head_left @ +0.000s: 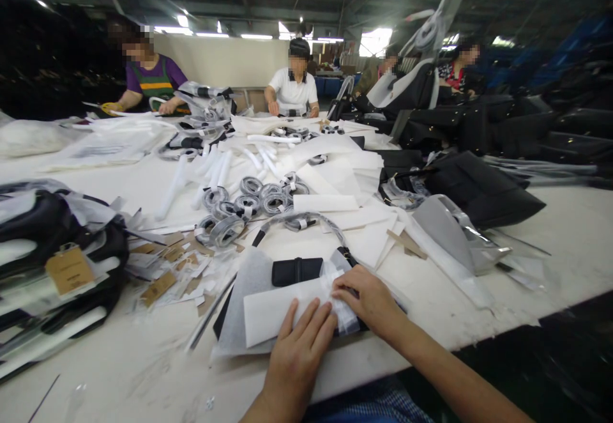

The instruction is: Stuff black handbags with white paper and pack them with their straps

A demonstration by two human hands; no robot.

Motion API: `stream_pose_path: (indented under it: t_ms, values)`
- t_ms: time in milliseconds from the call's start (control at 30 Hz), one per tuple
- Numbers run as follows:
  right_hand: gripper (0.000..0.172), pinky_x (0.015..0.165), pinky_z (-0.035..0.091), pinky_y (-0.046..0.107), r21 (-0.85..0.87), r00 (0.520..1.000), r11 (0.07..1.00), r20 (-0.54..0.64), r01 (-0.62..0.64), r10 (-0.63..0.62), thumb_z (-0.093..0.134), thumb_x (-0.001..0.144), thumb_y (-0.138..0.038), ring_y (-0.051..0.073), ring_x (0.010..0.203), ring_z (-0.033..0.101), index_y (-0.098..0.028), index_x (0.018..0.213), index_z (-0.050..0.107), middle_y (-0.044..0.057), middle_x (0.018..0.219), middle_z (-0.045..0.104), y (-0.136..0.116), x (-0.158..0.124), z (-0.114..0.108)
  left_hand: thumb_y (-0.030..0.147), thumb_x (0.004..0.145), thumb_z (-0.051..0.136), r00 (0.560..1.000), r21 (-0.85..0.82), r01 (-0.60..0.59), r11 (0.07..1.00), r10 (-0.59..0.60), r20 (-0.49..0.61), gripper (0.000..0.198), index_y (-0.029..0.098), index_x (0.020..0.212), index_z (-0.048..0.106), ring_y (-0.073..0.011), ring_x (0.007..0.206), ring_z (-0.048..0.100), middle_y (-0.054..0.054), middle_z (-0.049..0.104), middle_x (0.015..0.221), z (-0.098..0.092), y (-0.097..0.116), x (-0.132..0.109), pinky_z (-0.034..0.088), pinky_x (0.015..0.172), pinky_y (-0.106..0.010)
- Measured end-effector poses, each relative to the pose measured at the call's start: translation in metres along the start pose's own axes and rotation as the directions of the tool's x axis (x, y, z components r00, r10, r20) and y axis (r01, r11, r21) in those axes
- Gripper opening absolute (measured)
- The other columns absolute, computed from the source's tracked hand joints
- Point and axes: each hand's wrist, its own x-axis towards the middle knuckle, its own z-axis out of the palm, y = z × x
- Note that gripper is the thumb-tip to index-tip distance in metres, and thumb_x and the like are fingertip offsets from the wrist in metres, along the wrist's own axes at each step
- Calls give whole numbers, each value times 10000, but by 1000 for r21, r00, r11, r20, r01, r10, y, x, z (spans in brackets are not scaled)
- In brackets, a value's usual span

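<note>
A black handbag (223, 317) lies on the table in front of me, mostly covered by thin white tissue paper (234, 344). Its handle (325, 220), wrapped in clear plastic, arches away from me. Across the bag rests a white foam sheet (263, 311), just below a black strap tab (297, 271). My left hand (301, 346) presses flat on the foam with fingers stretched out. At the foam's right end, my right hand (366, 298) has its thumb and fingers pinched together by some clear plastic wrapping (345, 317). What lies inside that pinch is hidden.
Rolled plastic-wrapped straps (272, 199), white foam tubes (220, 167) and paper sheets (330, 202) lie beyond the bag. Brown tags (158, 287) are scattered left. Black bags with tags (52, 250) stand far left, another black bag (483, 190) right. Several people work across the table (565, 238).
</note>
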Motion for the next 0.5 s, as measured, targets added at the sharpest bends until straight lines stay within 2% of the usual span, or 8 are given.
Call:
stream_pose_path:
  t_ms: [133,233,367,500]
  values:
    - [96,770,449,295,-10,993,998,99,-63,64,718,847,-162,179,852,584,-198,813,635,12,864,657,0,8,-4,299,1055,354,1000,22,-20,1000,20,12,364,287,1308,616,-145,1258,572,24,675,1289,-2,1,2,123,1256,-397]
    - [114,686,415,261,11,973,990,186,-143,138,732,826,-183,147,751,570,-201,835,619,-12,822,631,3,17,-6,320,1047,376,999,35,-23,999,22,28,349,324,1286,631,-159,1283,554,14,669,1298,-2,1,1,150,1247,-413]
    - [190,608,371,231,36,967,984,198,-172,162,749,776,-163,122,658,551,-207,879,595,-45,745,626,10,25,-6,315,1051,350,997,86,-55,995,50,55,365,316,1286,630,-170,1339,500,-12,566,1437,-2,0,-1,146,1244,-434]
    - [165,605,375,226,70,971,984,185,-164,149,734,779,-163,120,655,552,-202,846,589,-44,734,621,13,28,-3,340,1042,387,991,152,-122,981,112,72,334,313,1252,646,-177,1313,516,72,554,1443,-1,-1,1,81,1259,-460]
